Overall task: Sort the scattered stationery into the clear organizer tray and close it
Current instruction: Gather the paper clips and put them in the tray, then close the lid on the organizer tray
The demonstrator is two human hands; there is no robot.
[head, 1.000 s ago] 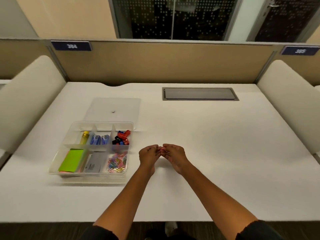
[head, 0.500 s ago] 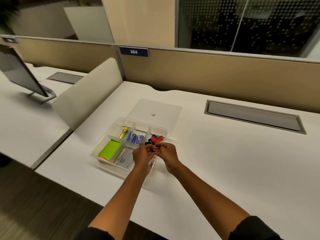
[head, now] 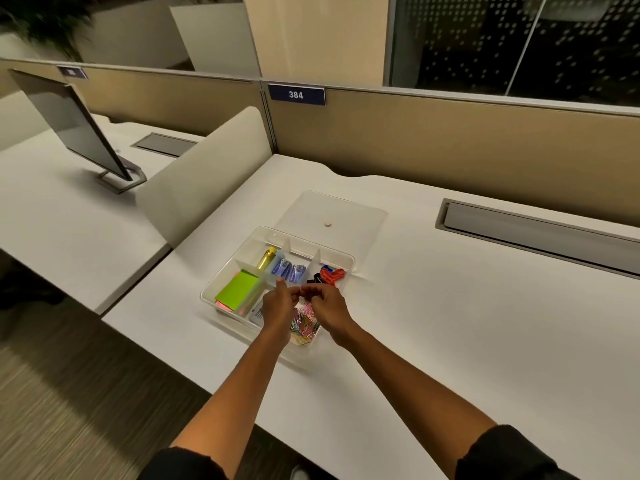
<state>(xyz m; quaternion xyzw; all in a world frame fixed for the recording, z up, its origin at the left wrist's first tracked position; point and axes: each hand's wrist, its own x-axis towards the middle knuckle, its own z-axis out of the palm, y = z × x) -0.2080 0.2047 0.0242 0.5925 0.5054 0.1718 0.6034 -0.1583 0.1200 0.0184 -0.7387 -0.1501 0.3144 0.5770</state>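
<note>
A: Where is the tray found?
B: On the white desk, near its left edge, with the lid off and laid flat just behind it, touching the back rim.

A: What is seen inside?
B: Coloured paper clips are heaped in the front right compartment. Red and black binder clips are kept in the back right one, blue items in the back middle, a yellow tube beside them, and green sticky notes at the left.

A: How are the hands held?
B: Both are raised over the paper clip compartment. The left hand is held with fingers curled and fingertips drawn together; the right hand likewise, its fingertips nearly met by the left's. Whether a clip is pinched between them cannot be told.

A: And beyond the desk?
B: A tan partition with a plate marked 384 is set behind it. A monitor is stood on the next desk to the left.
</note>
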